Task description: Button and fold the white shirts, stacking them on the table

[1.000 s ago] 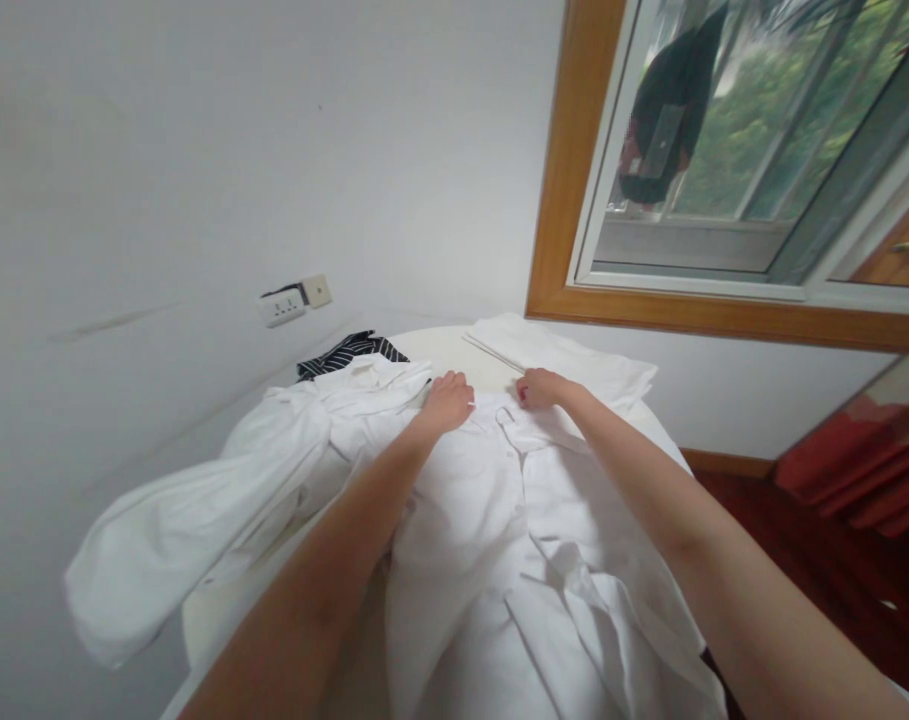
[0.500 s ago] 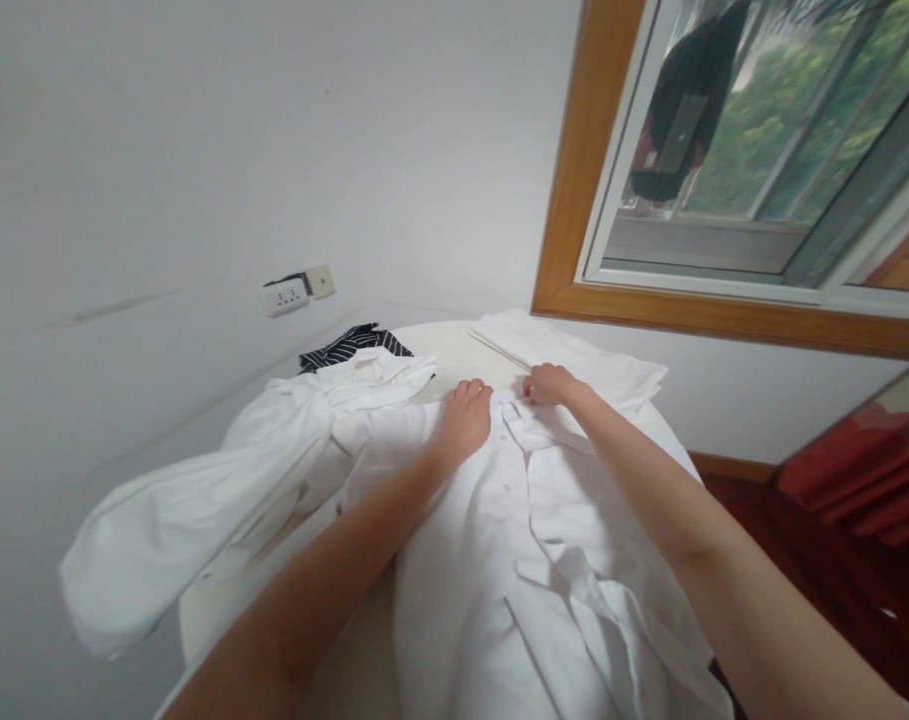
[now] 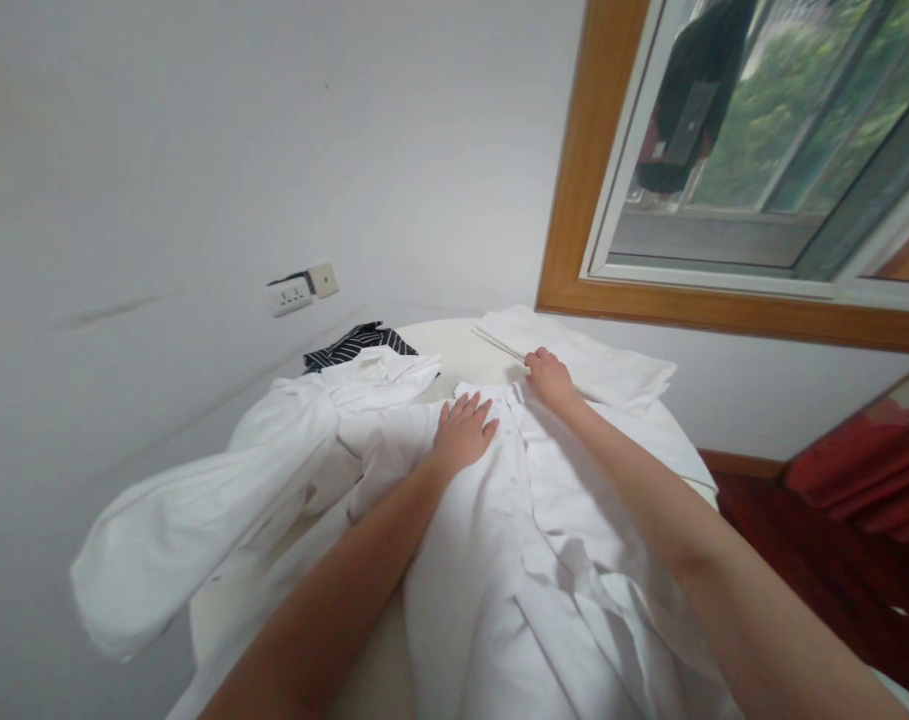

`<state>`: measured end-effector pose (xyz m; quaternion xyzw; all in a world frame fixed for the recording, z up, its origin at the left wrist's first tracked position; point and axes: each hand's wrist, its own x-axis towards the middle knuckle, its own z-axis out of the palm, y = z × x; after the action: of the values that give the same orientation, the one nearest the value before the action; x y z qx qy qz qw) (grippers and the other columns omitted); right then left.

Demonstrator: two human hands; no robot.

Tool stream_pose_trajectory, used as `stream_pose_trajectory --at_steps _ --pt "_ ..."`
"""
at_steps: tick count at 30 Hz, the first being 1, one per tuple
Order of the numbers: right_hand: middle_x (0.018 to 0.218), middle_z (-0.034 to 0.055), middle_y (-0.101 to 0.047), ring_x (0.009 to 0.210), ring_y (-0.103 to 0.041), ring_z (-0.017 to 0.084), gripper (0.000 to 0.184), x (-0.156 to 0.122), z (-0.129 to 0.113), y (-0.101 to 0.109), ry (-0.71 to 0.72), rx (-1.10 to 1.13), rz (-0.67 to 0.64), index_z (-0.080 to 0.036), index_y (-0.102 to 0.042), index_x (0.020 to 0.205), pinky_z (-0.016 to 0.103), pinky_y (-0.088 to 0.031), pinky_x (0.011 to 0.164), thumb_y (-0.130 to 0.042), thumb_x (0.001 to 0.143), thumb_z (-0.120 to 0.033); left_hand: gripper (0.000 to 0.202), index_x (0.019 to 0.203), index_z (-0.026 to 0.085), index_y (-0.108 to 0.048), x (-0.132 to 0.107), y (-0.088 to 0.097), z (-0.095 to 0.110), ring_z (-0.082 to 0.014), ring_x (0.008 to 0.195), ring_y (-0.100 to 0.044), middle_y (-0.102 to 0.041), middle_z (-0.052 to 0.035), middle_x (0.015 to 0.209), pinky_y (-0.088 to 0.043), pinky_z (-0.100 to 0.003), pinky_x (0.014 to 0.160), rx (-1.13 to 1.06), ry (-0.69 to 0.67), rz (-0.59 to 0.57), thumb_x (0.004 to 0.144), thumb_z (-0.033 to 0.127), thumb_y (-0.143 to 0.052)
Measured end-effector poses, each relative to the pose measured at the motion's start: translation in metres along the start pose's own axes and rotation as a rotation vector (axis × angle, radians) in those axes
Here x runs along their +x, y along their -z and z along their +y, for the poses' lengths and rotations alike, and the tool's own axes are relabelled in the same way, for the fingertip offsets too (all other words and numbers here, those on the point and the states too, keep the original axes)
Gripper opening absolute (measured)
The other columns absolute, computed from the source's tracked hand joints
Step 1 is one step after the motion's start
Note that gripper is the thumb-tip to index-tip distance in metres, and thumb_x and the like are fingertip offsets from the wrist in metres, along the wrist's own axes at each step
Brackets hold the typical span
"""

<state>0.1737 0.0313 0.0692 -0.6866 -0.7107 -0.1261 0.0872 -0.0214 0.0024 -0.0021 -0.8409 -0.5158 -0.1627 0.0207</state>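
A white buttoned shirt (image 3: 514, 540) lies spread on a round white table (image 3: 454, 350), collar end away from me. My left hand (image 3: 465, 433) rests flat on the shirt's upper chest, fingers stretched out. My right hand (image 3: 548, 375) is at the collar, fingers curled and pinching the fabric there. One sleeve (image 3: 199, 520) hangs off the table's left side.
A folded white cloth (image 3: 589, 360) lies at the table's far right, and a black striped garment (image 3: 356, 345) at the far left. A wall socket (image 3: 289, 295) is on the left wall. A wood-framed window (image 3: 724, 180) is at upper right, red bedding (image 3: 859, 470) below it.
My left hand has slid toward the shirt's middle and flattened with fingers spread. My right hand has moved a little farther up along the collar. The shirt front lies smoother.
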Motion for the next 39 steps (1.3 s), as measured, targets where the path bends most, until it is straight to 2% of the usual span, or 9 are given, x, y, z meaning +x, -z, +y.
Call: stream_pose_trajectory --at_steps 3,7,12,16,19,21,25,31,39 --pt "0.112 0.0126 -0.059 0.105 -0.054 0.023 0.026 -0.02 -0.001 0.007 0.006 0.059 0.001 -0.017 -0.058 0.113 0.03 -0.042 0.084 -0.04 0.094 -0.015 0.051 0.139 0.025 -0.047 0.001 0.0 -0.001 -0.0271 0.141 -0.03 -0.037 -0.0071 0.151 -0.021 -0.055 0.114 -0.009 0.012 -0.007 0.095 0.047 -0.033" --pt "0.104 0.0097 -0.065 0.096 -0.06 0.02 0.025 -0.051 -0.014 -0.003 0.049 0.211 -0.196 -0.017 -0.061 0.113 0.026 -0.041 0.08 -0.049 0.091 -0.022 0.052 0.138 0.026 -0.048 0.004 -0.002 -0.003 -0.0286 0.141 -0.03 -0.038 -0.0082 0.15 -0.021 -0.055 0.113 -0.025 -0.006 0.011 0.093 0.049 -0.036" --pt "0.108 0.0098 -0.062 0.095 -0.06 0.019 0.031 -0.087 -0.036 -0.027 0.024 0.262 -0.013 -0.019 -0.059 0.12 0.025 -0.041 0.081 -0.043 0.094 -0.024 0.053 0.137 0.026 -0.05 0.002 -0.006 -0.005 -0.0309 0.139 -0.031 -0.04 -0.0096 0.149 -0.021 -0.056 0.113 -0.044 -0.041 0.045 0.092 0.051 -0.04" --pt "0.105 0.0096 -0.063 0.091 -0.061 0.019 0.033 -0.102 -0.04 -0.03 0.025 0.302 -0.004 -0.019 -0.061 0.12 0.026 -0.04 0.08 -0.044 0.091 -0.022 0.047 0.134 0.025 -0.052 -0.009 -0.004 -0.002 -0.0317 0.139 -0.031 -0.044 -0.0112 0.146 -0.018 -0.057 0.112 -0.021 -0.109 0.096 0.093 0.046 -0.041" --pt "0.103 0.009 -0.065 0.09 -0.061 0.018 0.033 -0.098 -0.035 -0.027 0.018 0.418 -0.033 -0.017 -0.062 0.118 0.025 -0.04 0.081 -0.046 0.091 -0.025 0.04 0.126 0.02 -0.058 -0.014 0.004 0.003 -0.0318 0.137 -0.033 -0.049 -0.0138 0.141 -0.017 -0.055 0.113 0.028 -0.224 0.118 0.093 0.037 -0.043" --pt "0.098 0.0075 -0.067 0.087 -0.061 0.017 0.032 -0.088 -0.031 -0.023 -0.037 0.502 -0.081 -0.016 -0.062 0.117 0.024 -0.04 0.078 -0.048 0.089 -0.024 0.032 0.114 0.015 -0.063 -0.008 0.012 0.009 -0.0321 0.13 -0.041 -0.055 -0.0166 0.132 -0.025 -0.051 0.109 0.062 -0.258 0.073 0.091 0.028 -0.046" --pt "0.085 0.0044 -0.068 0.079 -0.06 0.016 0.024 -0.06 -0.029 -0.015 -0.121 0.552 -0.091 -0.017 -0.064 0.103 0.024 -0.038 0.069 -0.049 0.084 -0.015 0.021 0.091 0.011 -0.067 0.018 0.02 0.019 -0.0288 0.103 -0.057 -0.065 -0.0174 0.099 -0.042 -0.04 0.09 0.003 -0.069 0.011 0.087 0.017 -0.047" --pt "0.098 0.0075 -0.063 0.086 -0.057 0.017 0.024 -0.047 -0.036 -0.033 -0.138 0.54 0.135 -0.017 -0.06 0.104 0.024 -0.039 0.073 -0.048 0.083 -0.013 0.021 0.097 0.015 -0.064 0.034 -0.004 0.015 -0.0206 0.095 -0.058 -0.063 -0.0105 0.095 -0.044 -0.033 0.088 -0.131 0.001 0.133 0.086 0.013 -0.047" --pt "0.093 0.0068 -0.058 0.082 -0.056 0.015 0.019 -0.042 -0.025 -0.052 -0.117 0.582 0.096 -0.014 -0.064 0.098 0.024 -0.042 0.079 -0.062 0.08 -0.021 0.019 0.093 0.015 -0.066 0.034 -0.018 0.008 -0.0185 0.089 -0.057 -0.06 -0.0079 0.089 -0.044 -0.033 0.09 -0.31 0.024 0.19 0.081 0.01 -0.051"
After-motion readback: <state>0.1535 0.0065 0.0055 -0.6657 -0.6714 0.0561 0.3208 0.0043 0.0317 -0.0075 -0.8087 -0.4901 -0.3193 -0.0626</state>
